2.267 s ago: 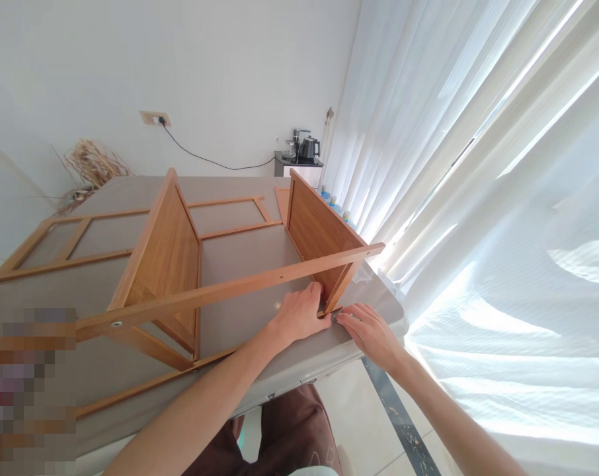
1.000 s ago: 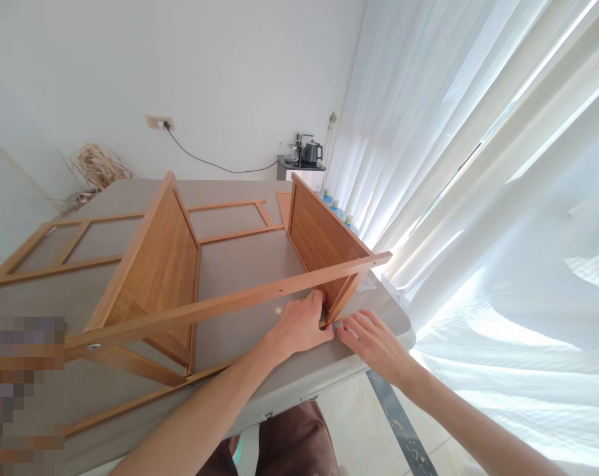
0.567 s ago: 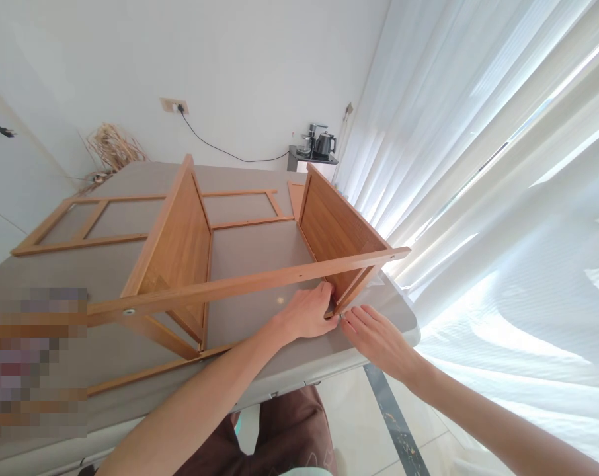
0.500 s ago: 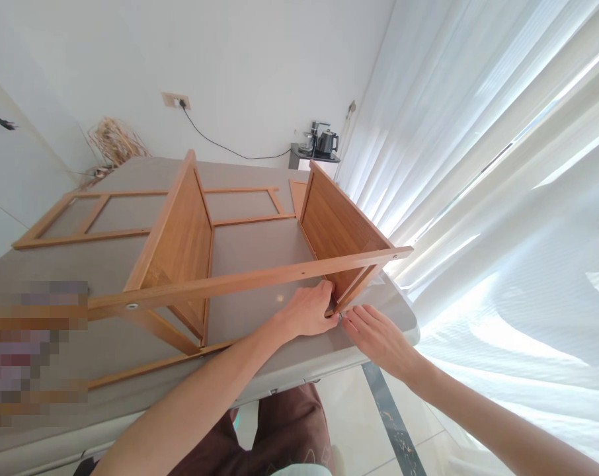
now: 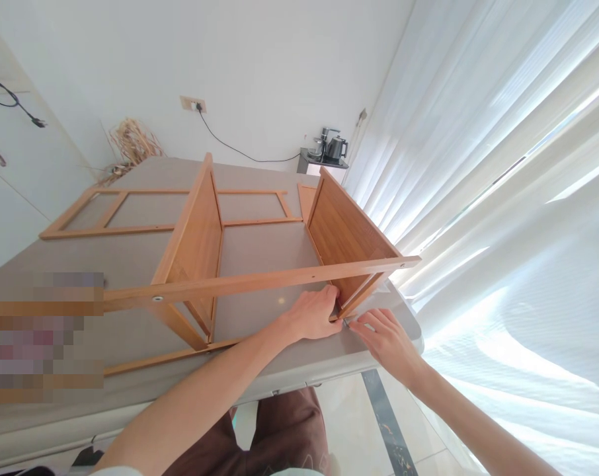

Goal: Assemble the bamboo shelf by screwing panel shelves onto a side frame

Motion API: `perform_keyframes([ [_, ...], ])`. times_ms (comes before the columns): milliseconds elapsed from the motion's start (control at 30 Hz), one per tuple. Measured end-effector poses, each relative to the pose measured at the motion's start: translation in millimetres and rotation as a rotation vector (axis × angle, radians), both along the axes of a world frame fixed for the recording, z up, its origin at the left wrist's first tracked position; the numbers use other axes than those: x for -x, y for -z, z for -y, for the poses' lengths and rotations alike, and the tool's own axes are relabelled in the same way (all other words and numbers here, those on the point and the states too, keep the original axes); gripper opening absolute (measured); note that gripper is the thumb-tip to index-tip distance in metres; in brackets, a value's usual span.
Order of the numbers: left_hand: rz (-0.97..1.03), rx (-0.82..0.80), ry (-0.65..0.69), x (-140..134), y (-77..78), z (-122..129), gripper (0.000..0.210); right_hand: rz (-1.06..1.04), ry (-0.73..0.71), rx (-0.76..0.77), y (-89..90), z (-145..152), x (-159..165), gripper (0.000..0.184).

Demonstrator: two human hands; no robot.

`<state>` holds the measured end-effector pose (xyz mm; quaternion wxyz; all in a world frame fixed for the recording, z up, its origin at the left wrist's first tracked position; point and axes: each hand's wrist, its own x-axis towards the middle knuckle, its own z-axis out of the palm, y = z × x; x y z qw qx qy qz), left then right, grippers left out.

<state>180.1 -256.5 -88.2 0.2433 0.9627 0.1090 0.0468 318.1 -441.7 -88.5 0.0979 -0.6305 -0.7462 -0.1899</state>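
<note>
A wooden rack frame [image 5: 260, 283] lies on its side on the cloth-covered table, with two upright panels joined by long rails. My left hand [image 5: 313, 313] is closed around the frame's lower corner at the foot of the right-hand panel [image 5: 346, 228]. Just outside that corner, the fingertips of my right hand [image 5: 386, 340] pinch a small, thin metal piece [image 5: 346, 322], too small to name surely. It sits against the end of the lower rail, close to my left thumb. My left fingers partly hide the joint.
A pixelated patch [image 5: 36, 337] covers the frame's left end. Dried stalks [image 5: 133, 140] lie at the table's far left corner. A black kettle [image 5: 336, 149] stands on a small cabinet by the wall. White curtains [image 5: 502, 198] hang along the right side.
The view has shifted slightly, so the frame appears farther right. Both hands stay at the same corner; my right fingers have changed their bend a little around the metal piece.
</note>
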Motion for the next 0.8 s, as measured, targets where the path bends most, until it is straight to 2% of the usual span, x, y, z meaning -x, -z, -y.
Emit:
perform_keyframes([
  [167, 0.016, 0.008, -0.007, 0, 0.8, 0, 0.033, -0.091, 0.061, -0.046, 14.5, 4, 5, 0.019],
  [300, 0.021, 0.016, -0.009, 0, 1.4, 0, 0.035, -0.045, 0.054, -0.042, 20.0, 7, 5, 0.022],
  [567, 0.021, 0.01, 0.0, 2, 1.3, 0, 0.034, -0.049, 0.071, 0.017, 17.2, 16, 5, 0.028],
  [800, 0.031, -0.007, 0.039, 2, 2.3, -2, 0.036, -0.045, 0.055, -0.029, 11.1, 11, 7, 0.032],
])
